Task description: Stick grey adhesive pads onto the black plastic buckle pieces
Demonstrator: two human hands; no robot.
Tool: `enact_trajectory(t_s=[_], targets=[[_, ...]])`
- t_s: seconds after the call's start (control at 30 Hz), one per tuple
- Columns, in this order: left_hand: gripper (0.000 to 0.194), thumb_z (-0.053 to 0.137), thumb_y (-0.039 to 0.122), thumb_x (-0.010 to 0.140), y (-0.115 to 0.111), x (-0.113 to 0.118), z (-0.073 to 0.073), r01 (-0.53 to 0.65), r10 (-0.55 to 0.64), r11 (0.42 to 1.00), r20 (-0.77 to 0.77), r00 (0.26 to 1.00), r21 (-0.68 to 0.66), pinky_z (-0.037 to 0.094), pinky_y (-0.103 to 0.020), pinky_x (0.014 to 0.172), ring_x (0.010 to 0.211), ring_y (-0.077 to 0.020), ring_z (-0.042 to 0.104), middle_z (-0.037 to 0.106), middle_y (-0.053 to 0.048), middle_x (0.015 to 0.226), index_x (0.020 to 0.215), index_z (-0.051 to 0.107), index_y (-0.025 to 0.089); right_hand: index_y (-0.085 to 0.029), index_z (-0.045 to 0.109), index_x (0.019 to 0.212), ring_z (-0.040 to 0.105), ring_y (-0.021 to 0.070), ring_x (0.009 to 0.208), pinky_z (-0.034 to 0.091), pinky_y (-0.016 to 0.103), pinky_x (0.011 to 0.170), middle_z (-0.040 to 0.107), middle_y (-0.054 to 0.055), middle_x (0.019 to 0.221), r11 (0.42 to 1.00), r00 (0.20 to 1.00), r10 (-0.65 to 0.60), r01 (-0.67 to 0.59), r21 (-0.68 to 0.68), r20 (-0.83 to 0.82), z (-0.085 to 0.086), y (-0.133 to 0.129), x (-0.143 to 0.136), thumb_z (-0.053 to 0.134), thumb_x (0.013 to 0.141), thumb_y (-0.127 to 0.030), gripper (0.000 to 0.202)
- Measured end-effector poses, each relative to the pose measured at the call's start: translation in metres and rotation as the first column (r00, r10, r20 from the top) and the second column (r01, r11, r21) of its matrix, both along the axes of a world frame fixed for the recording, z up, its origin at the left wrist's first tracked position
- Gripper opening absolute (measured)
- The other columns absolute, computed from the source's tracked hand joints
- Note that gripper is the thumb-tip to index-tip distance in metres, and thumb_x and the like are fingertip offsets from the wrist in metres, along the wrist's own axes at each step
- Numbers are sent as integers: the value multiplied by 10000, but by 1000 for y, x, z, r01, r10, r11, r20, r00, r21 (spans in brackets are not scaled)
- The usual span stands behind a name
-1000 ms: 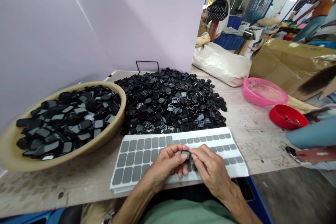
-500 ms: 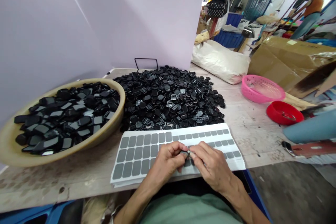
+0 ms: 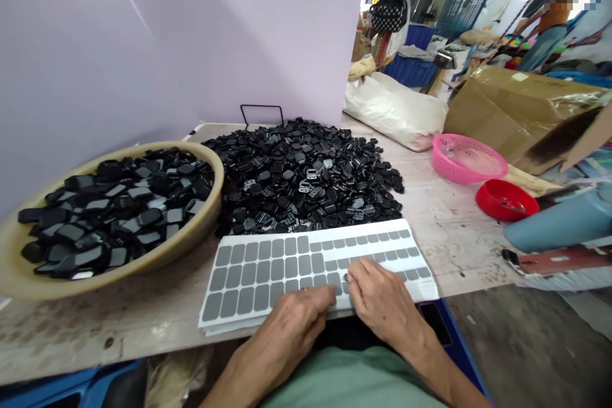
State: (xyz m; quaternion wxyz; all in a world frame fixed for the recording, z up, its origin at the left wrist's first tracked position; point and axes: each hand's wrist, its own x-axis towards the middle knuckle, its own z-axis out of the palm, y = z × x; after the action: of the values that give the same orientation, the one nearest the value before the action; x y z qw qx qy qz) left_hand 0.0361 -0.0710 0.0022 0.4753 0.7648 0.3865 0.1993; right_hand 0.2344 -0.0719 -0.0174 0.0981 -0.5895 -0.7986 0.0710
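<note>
A stack of white sheets [image 3: 315, 290] with rows of grey rounded stickers [image 3: 246, 299] lies in front of me at the table edge. My left hand [image 3: 299, 322] is curled, back up, over the front edge of the stack; whatever its fingers hold is hidden. Close beside it on the right, my right hand [image 3: 382, 296] is closed in a pinch on the sheet, and a tiny dark bit shows at its fingertips, too small to name. Behind the sheets spreads a large heap of small black plastic pieces [image 3: 306, 169].
On the left stands a wide beige basin [image 3: 217, 194] of black pieces with grey faces. A pink basket [image 3: 468, 159], a red bowl [image 3: 507, 201] and a white sack [image 3: 399, 108] sit to the right, near a cardboard box [image 3: 516, 115]. A person [image 3: 545, 44] stands far behind.
My hands, earlier together around a small dark piece, have parted slightly. The left has moved down toward the sheet's front edge and turned back up. The view has shifted slightly.
</note>
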Motion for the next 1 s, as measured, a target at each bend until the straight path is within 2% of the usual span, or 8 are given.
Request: enact_trajectory(t_s=[0.2,0.4,0.5,0.6,0.7,0.83,1.0], targets=[[240,376,43,819,4,-1,0,60,-58,998,-69,996,24,343,-223,618,662,-134,520,561,18,745,833,547,210,-208,484,806,550,180,718,331,297,616,571,20,799,1000,1000,-1,2,-13,24,0,2,-11,414,872,-122,130],[247,392,-6,747,5,0,1,78,-76,997,-90,993,20,333,-213,628,685,-127,517,555,31,747,779,508,210,-213,483,814,563,193,720,334,303,608,575,19,808,999,1000,-8,8,-46,-8,-1,5,-15,410,891,-191,108],[251,393,-3,735,5,-2,3,67,-66,998,-92,994,8,342,-207,633,693,-132,530,567,26,753,778,520,208,-215,477,779,553,170,673,334,284,592,572,-6,764,996,990,-16,3,-92,-140,-1,11,-12,448,854,-177,89],[271,404,37,770,7,-8,6,40,-41,999,-82,996,-10,352,-205,626,689,-140,538,595,25,764,859,581,223,-214,455,721,526,140,630,344,255,584,551,-31,695,990,943,-26,-21,-139,-333,1,16,-6,474,834,-185,118],[260,431,116,820,9,-16,11,-10,9,1000,-65,998,-15,361,-210,630,690,-150,544,623,24,773,944,622,242,-214,442,699,503,129,603,350,242,575,532,-39,656,990,906,-35,-27,-140,-422,2,19,-2,472,844,-207,147],[220,452,148,827,9,-16,16,11,-12,1000,-2,1000,-22,370,-216,652,692,-155,544,623,19,759,904,637,240,-212,477,732,532,139,619,347,256,582,570,-22,704,996,938,-11,-19,-83,-347,0,17,-4,452,850,-202,121],[240,419,64,770,9,-5,12,45,-45,999,-8,999,18,354,-222,630,679,-155,528,601,14,745,812,597,220,-208,504,765,553,156,632,312,271,563,592,3,735,999,989,-9,4,-33,-151,-1,14,-10,444,845,-183,103]])
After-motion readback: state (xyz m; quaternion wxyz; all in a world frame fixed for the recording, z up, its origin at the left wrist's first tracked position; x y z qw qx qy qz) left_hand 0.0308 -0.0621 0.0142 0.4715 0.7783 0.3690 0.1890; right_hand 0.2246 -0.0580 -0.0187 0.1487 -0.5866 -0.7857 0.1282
